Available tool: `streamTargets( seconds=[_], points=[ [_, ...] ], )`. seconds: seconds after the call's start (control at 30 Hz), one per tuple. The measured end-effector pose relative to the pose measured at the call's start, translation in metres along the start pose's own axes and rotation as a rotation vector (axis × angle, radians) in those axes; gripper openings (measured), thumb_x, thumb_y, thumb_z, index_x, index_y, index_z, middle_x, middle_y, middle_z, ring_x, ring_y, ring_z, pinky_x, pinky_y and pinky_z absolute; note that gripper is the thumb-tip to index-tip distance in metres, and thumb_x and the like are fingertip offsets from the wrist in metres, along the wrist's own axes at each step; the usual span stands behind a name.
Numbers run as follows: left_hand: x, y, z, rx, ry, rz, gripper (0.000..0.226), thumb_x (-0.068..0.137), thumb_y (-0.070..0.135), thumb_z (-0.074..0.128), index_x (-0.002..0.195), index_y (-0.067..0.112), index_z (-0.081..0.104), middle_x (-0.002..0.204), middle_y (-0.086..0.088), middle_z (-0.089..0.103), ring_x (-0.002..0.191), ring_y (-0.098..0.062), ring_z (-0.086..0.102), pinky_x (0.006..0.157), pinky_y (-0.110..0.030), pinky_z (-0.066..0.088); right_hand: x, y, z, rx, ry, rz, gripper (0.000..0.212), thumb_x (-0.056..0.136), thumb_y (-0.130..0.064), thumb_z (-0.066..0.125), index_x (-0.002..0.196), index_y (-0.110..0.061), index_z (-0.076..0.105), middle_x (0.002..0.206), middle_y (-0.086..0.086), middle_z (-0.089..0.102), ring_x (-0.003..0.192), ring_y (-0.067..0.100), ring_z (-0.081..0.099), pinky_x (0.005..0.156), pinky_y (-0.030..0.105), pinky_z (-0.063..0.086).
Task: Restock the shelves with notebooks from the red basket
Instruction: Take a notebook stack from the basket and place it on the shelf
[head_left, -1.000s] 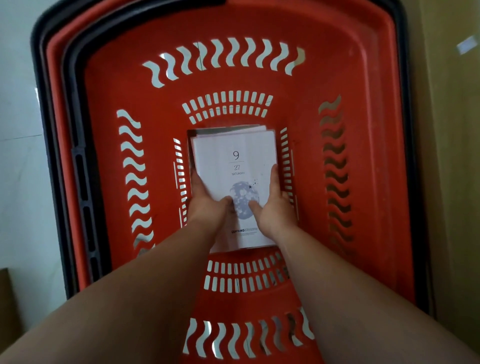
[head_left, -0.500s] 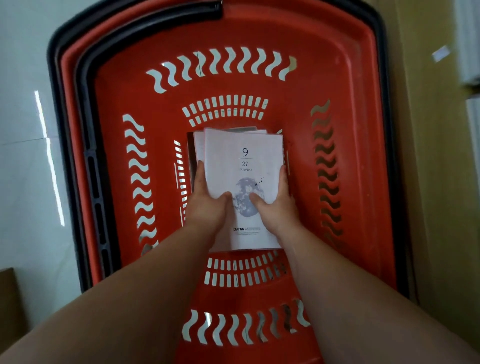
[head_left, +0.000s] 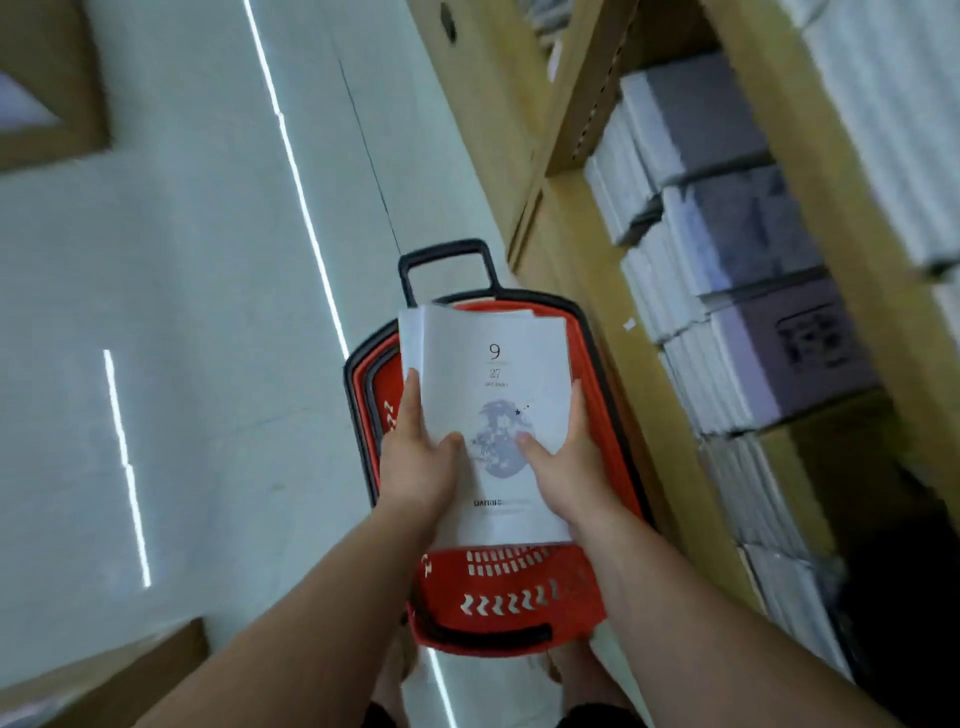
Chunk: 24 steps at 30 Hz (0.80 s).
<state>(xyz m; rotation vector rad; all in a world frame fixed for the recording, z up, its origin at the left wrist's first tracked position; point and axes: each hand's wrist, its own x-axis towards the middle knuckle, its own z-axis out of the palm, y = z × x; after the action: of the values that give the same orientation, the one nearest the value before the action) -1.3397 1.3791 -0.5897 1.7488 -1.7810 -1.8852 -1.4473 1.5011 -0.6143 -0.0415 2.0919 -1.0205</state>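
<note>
I hold a stack of white notebooks (head_left: 493, 384) in both hands, above the red basket (head_left: 509, 597). The top cover shows a "9", a "27" and a pale moon picture. My left hand (head_left: 415, 462) grips the stack's left edge with the thumb on the cover. My right hand (head_left: 566, 467) grips the right edge the same way. The basket stands on the floor below, with a black rim and a black pull handle (head_left: 447, 265) at its far end. The stack hides most of the basket's inside.
A wooden shelf unit (head_left: 587, 150) runs along the right, packed with rows of white and grey notebooks (head_left: 727, 260). A dark gap (head_left: 893, 519) lies lower on the shelf. The pale glossy floor (head_left: 182, 312) stretches to the left, with wooden furniture edges at the left corners.
Both hands have lifted the notebook stack out of the basket. The view has pulled back and up, so the basket looks small and the shelf on the right has come into sight.
</note>
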Motion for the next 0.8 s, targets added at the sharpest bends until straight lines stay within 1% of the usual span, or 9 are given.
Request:
streamTargets(
  seconds=[0.07, 0.17, 0.23, 0.3, 0.37, 0.43, 0.57, 0.7, 0.8],
  points=[
    [-0.040, 0.044, -0.027, -0.007, -0.027, 0.016, 0.081, 0.096, 0.011, 0.056, 0.152, 0.056, 0.018, 0.123, 0.016, 0.056, 0.108, -0.016, 0.062, 0.099, -0.044, 0.054, -0.045, -0.044, -0.015, 0.077, 0.006, -0.010, 0.095, 0.095, -0.018, 0.070, 0.160, -0.043, 0.005, 0.153, -0.006, 0.046, 0.137, 0.014, 0.048, 0.117, 0.041, 0.038],
    [-0.097, 0.105, -0.069, 0.004, -0.084, 0.091, 0.080, 0.094, 0.013, 0.055, 0.149, 0.061, 0.020, 0.125, 0.013, 0.061, 0.106, -0.017, 0.065, 0.093, -0.044, 0.057, -0.111, -0.105, -0.038, 0.190, 0.014, -0.077, 0.088, 0.094, -0.017, 0.070, 0.158, -0.046, 0.018, 0.149, -0.015, 0.049, 0.135, 0.009, 0.050, 0.112, 0.036, 0.042],
    [-0.129, 0.139, -0.092, 0.010, -0.127, 0.119, 0.079, 0.094, 0.014, 0.055, 0.148, 0.061, 0.022, 0.126, 0.011, 0.062, 0.105, -0.017, 0.066, 0.091, -0.044, 0.058, -0.153, -0.138, -0.054, 0.260, 0.029, -0.138, 0.079, 0.095, -0.015, 0.069, 0.154, -0.047, 0.027, 0.144, -0.021, 0.053, 0.127, -0.005, 0.053, 0.102, 0.022, 0.045],
    [-0.155, 0.167, -0.111, 0.034, -0.170, 0.154, 0.079, 0.092, 0.016, 0.057, 0.145, 0.064, 0.024, 0.128, 0.010, 0.066, 0.104, -0.019, 0.070, 0.091, -0.046, 0.059, -0.191, -0.164, -0.069, 0.314, 0.035, -0.177, 0.071, 0.097, -0.015, 0.067, 0.143, -0.058, 0.034, 0.134, -0.031, 0.056, 0.117, -0.017, 0.053, 0.103, 0.024, 0.046],
    [-0.176, 0.190, -0.125, 0.062, -0.204, 0.190, 0.079, 0.089, 0.016, 0.057, 0.144, 0.064, 0.027, 0.125, 0.010, 0.069, 0.101, -0.018, 0.073, 0.090, -0.046, 0.059, -0.222, -0.185, -0.081, 0.331, 0.034, -0.195, 0.071, 0.097, -0.017, 0.065, 0.139, -0.065, 0.033, 0.135, -0.031, 0.056, 0.123, -0.008, 0.054, 0.111, 0.038, 0.045],
    [-0.195, 0.213, -0.134, 0.085, -0.223, 0.231, 0.077, 0.089, 0.016, 0.057, 0.144, 0.063, 0.031, 0.121, 0.009, 0.071, 0.096, -0.019, 0.075, 0.085, -0.046, 0.061, -0.246, -0.200, -0.093, 0.334, 0.040, -0.236, 0.077, 0.098, -0.017, 0.062, 0.147, -0.064, 0.026, 0.143, -0.027, 0.053, 0.131, 0.000, 0.051, 0.115, 0.044, 0.042],
    [-0.220, 0.242, -0.137, 0.058, -0.263, 0.277, 0.073, 0.092, 0.009, 0.056, 0.143, 0.058, 0.038, 0.120, 0.004, 0.073, 0.092, -0.022, 0.076, 0.080, -0.046, 0.062, -0.274, -0.218, -0.120, 0.371, 0.060, -0.311, 0.077, 0.101, -0.012, 0.058, 0.154, -0.054, 0.022, 0.138, -0.024, 0.054, 0.124, 0.000, 0.054, 0.111, 0.038, 0.046],
    [-0.226, 0.264, -0.132, 0.055, -0.303, 0.297, 0.072, 0.093, 0.008, 0.055, 0.143, 0.058, 0.039, 0.116, 0.006, 0.074, 0.087, -0.019, 0.076, 0.062, -0.032, 0.060, -0.280, -0.227, -0.131, 0.413, 0.105, -0.327, 0.077, 0.101, -0.014, 0.058, 0.151, -0.059, 0.023, 0.140, -0.023, 0.057, 0.127, 0.004, 0.056, 0.106, 0.039, 0.049],
    [-0.212, 0.283, -0.126, 0.064, -0.380, 0.312, 0.072, 0.095, 0.004, 0.056, 0.145, 0.054, 0.040, 0.116, 0.000, 0.074, 0.088, -0.024, 0.076, 0.061, -0.033, 0.060, -0.278, -0.234, -0.130, 0.424, 0.196, -0.293, 0.077, 0.100, -0.015, 0.058, 0.149, -0.063, 0.022, 0.138, -0.021, 0.059, 0.125, 0.005, 0.057, 0.101, 0.035, 0.051]
  ],
)
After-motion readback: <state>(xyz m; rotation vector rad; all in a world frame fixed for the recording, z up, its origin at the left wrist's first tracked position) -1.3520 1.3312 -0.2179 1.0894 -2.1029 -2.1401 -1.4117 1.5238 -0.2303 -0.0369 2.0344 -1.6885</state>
